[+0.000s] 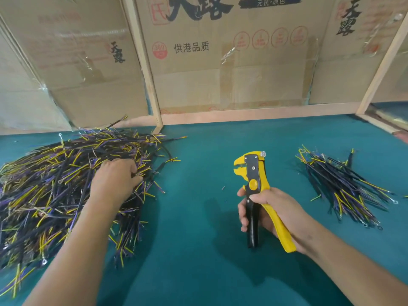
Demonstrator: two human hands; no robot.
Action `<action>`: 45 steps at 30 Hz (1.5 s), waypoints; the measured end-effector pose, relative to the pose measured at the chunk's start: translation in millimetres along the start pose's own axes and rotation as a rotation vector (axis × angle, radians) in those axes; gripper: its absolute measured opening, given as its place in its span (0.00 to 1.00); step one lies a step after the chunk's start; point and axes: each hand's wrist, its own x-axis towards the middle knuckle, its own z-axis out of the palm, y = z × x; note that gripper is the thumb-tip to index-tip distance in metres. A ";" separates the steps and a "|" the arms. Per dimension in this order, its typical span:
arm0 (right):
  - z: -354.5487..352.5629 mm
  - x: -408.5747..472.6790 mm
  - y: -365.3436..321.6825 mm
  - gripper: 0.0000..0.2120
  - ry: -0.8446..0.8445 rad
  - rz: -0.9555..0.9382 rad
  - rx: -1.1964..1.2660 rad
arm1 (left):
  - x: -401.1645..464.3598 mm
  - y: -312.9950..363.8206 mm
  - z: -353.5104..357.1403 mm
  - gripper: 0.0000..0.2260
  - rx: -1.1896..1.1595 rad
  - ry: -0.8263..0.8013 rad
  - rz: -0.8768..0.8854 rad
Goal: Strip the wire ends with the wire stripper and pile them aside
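A large heap of black, yellow and purple wires (55, 186) covers the left of the teal table (198, 239). My left hand (116, 177) lies on top of that heap with its fingers curled down into the wires at its right edge; whether they grip a wire is hidden. My right hand (271, 210) holds the yellow and black wire stripper (254, 173) upright by its handles, jaws pointing left with nothing in them. A smaller pile of wires (344, 186) lies to the right of the stripper.
Cardboard sheets (231, 62) in a wooden frame (242, 115) wall off the back of the table. A small bit of insulation (223, 187) lies on the teal surface left of the stripper. A wooden rail (379, 125) runs along the far right.
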 end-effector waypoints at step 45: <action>31.1 27.6 18.5 0.10 0.337 -0.406 -0.374 | -15.3 26.0 11.6 0.08 -0.100 -0.085 0.223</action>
